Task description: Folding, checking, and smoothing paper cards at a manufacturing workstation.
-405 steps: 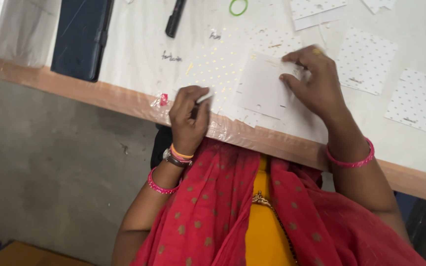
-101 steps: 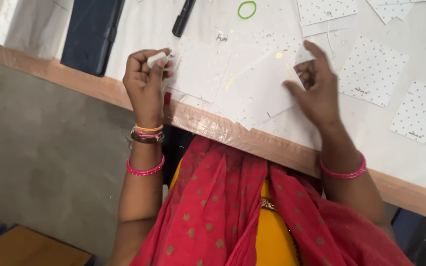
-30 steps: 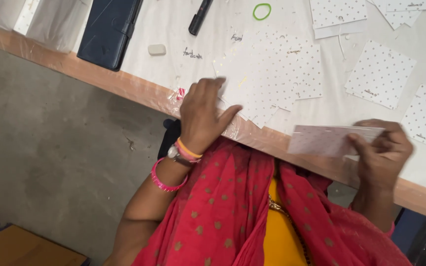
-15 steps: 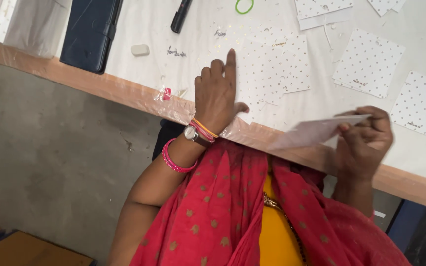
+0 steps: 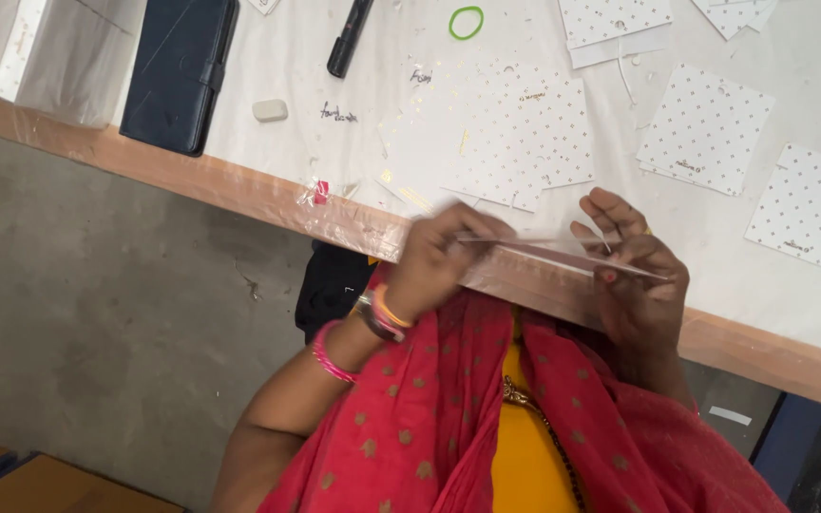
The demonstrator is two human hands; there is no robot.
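- The left hand [image 5: 439, 266] is seen closed in a pinch on the left end of a thin pale card sleeve [image 5: 563, 255], held edge-on above the wooden table edge [image 5: 239, 190].
- The sleeve's long axis runs from about 9 o'clock to 3 o'clock, dipping slightly toward the right; it is motion-blurred.
- The right hand [image 5: 634, 275] is seen holding the sleeve's right end, fingers curled over it.
- Both hands are touching it, so neither is nearer.
- From the sleeve, 1 stack of dotted white cards [image 5: 515, 133] lies at 12 o'clock, and a black wallet [image 5: 181, 71] well apart at 10 o'clock.
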